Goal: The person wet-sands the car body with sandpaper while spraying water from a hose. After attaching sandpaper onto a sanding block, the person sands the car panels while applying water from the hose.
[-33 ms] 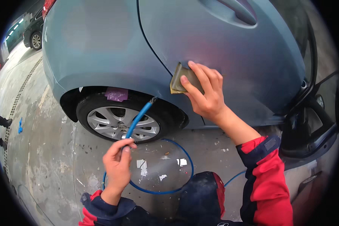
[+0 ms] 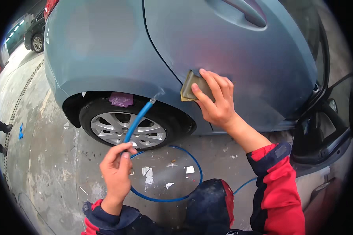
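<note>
My left hand [image 2: 115, 172] grips a blue hose [image 2: 138, 119], whose frayed metallic-looking tip points up toward the wheel arch, with a clear spray or splash at its end. My right hand [image 2: 219, 102] is wrapped round a grey-olive sanding block [image 2: 196, 85] with a yellowish sheet under it, pressed on the lower part of the blue-grey car door [image 2: 255, 55], just right of the panel seam. The rear fender [image 2: 102, 47] curves over a silver-spoked wheel [image 2: 127, 127], where a purple patch [image 2: 121, 100] lies at the top of the tyre.
The hose loops on the scuffed concrete floor [image 2: 55, 156] among paper scraps. My knee [image 2: 206, 196] is below. A black car part [image 2: 321, 141] sits at right. At far left are a dark car [image 2: 33, 35], a drain strip and another person's dark legs [image 2: 0, 129].
My right hand and the block have moved slightly down and to the right. My left hand and the hose tip have shifted down and to the left.
</note>
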{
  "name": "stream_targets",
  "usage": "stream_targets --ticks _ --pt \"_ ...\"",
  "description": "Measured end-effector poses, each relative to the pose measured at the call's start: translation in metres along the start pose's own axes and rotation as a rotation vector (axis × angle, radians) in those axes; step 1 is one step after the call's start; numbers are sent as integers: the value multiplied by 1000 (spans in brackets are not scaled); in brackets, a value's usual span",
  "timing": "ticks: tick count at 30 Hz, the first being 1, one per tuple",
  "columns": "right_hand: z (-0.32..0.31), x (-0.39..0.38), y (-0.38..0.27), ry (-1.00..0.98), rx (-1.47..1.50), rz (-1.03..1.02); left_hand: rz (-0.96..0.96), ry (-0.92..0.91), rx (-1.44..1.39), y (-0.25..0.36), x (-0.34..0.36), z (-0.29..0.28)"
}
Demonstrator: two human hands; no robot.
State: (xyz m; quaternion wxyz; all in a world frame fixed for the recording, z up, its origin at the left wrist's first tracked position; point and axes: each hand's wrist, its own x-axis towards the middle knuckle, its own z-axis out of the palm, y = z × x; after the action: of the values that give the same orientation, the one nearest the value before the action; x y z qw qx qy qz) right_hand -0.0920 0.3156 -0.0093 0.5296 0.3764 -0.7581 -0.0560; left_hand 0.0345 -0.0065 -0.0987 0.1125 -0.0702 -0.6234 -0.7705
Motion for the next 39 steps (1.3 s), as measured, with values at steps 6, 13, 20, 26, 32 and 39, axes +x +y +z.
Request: stream_targets --ticks 6,13,20,26,32,39 --pt "0 -12 -2 0 -28 -14 96 -46 -28 59 50 -1" --pt "7 20 -8 -24 -15 -41 -335 -2 68 -10 -17 -3" --pt "21 66 -12 -1 -35 -94 -188 -61 186 -83 -24 -9" --pt "14 70 -6 8 -43 -137 -199 -65 223 -85 -26 -9" --pt "18 71 -1 50 -95 -109 -207 -113 277 -96 -26 -2" --pt "25 79 -1 14 -204 -114 -243 -165 291 -100 -21 -3"
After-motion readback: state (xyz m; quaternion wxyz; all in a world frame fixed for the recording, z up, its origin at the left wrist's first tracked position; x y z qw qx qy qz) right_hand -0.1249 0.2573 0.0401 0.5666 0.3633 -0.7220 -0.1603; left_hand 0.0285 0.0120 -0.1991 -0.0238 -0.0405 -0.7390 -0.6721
